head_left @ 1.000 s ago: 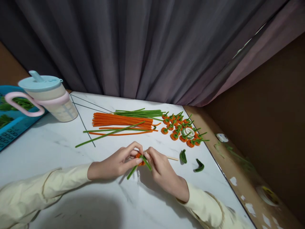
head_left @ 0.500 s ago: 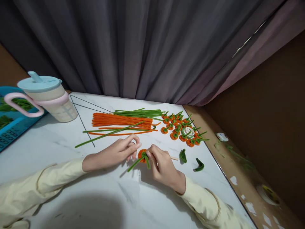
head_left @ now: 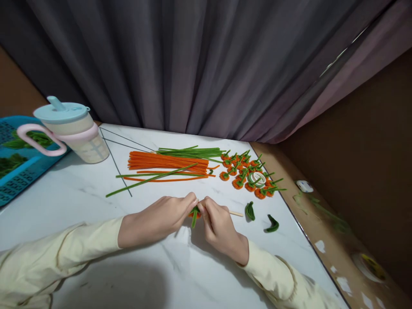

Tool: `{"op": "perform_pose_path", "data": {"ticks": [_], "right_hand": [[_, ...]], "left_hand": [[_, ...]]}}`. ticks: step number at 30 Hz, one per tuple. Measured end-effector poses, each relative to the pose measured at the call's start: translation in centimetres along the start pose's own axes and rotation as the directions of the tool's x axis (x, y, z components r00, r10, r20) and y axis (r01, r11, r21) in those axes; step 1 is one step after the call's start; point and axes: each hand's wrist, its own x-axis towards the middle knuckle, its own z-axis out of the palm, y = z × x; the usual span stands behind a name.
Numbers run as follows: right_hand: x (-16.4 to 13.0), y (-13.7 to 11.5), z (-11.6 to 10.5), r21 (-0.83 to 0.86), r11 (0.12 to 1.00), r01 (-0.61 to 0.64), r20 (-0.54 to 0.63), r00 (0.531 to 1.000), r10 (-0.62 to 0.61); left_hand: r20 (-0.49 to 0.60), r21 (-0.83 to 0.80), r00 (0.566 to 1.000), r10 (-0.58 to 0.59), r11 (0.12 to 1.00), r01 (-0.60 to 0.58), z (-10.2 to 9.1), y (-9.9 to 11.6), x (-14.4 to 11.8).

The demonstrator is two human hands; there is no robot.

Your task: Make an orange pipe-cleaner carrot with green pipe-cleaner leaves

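Observation:
Between my two hands is a small orange fuzzy pipe-cleaner piece with green stems (head_left: 194, 219), mostly covered by my fingers. My left hand (head_left: 162, 214) is closed, its thumb and fingertips pinching the piece from the left side near its green top. Gripping it from the right, my right hand (head_left: 220, 223) is closed too, fingertips almost meeting the left ones. A thin wooden stick (head_left: 237, 213) pokes out from behind my right hand. Two dark green curled leaf shapes (head_left: 249, 211) (head_left: 272, 223) lie to the right of that hand.
Beyond my hands lie orange pipe cleaners (head_left: 167, 161) and green pipe cleaners (head_left: 193, 152). Several finished orange pieces (head_left: 238, 183) cluster at the right, with tape rolls (head_left: 258, 178) among them. A lidded cup (head_left: 86, 143) and blue basket (head_left: 35, 180) stand at left.
My left hand has moved right and closed on the piece, where its fingers were beside it before. The longer green stem that stuck out to the left is now hidden. The view shifted slightly.

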Motion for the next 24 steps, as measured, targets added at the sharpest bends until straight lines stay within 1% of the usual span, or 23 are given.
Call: {"op": "perform_pose_path", "data": {"ticks": [3, 9, 11, 13, 15, 18, 19, 21, 22, 24], "right_hand": [[-0.1, 0.1, 0.1, 0.005, 1.000, 0.016, -0.024, 1.000, -0.016], [-0.1, -0.2, -0.2, 0.004, 0.998, 0.067, -0.067, 0.996, -0.067], [0.0, -0.3, -0.3, -0.008, 0.996, 0.092, -0.075, 0.993, -0.093], [0.0, -0.3, -0.3, -0.020, 0.991, 0.134, -0.086, 0.987, -0.135], [0.0, -0.2, -0.4, -0.037, 0.984, 0.176, -0.091, 0.980, -0.178], [-0.1, -0.1, -0.4, -0.068, 0.975, 0.210, -0.087, 0.973, -0.216], [-0.1, -0.1, -0.4, -0.075, 0.974, 0.212, -0.083, 0.972, -0.218], [0.0, 0.1, -0.3, -0.084, 0.978, 0.191, -0.072, 0.978, -0.197], [0.0, 0.2, -0.3, -0.086, 0.982, 0.169, -0.064, 0.982, -0.175], [0.1, 0.6, -0.1, -0.092, 0.988, 0.123, -0.053, 0.990, -0.128]], "left_hand": [[0.021, -0.105, 1.000, -0.016, 0.994, 0.018, 0.0, 0.2, -0.2], [0.067, -0.146, 0.990, -0.121, 0.981, 0.130, -0.3, 1.0, 0.1], [0.104, -0.214, 0.983, -0.149, 0.962, 0.169, -0.6, 1.3, 0.4], [0.175, -0.328, 0.968, -0.179, 0.916, 0.229, -0.8, 1.6, 0.6], [0.252, -0.445, 0.946, -0.204, 0.844, 0.300, -1.0, 1.8, 0.7], [0.312, -0.556, 0.930, -0.194, 0.756, 0.345, -1.0, 1.8, 0.8], [0.319, -0.560, 0.928, -0.194, 0.752, 0.349, -1.0, 1.7, 0.8], [0.315, -0.513, 0.927, -0.202, 0.786, 0.346, -0.9, 1.2, 1.0], [0.289, -0.479, 0.933, -0.212, 0.812, 0.333, -0.9, 0.9, 1.1], [0.187, -0.438, 0.956, -0.225, 0.852, 0.286, -0.9, 0.1, 1.5]]}}
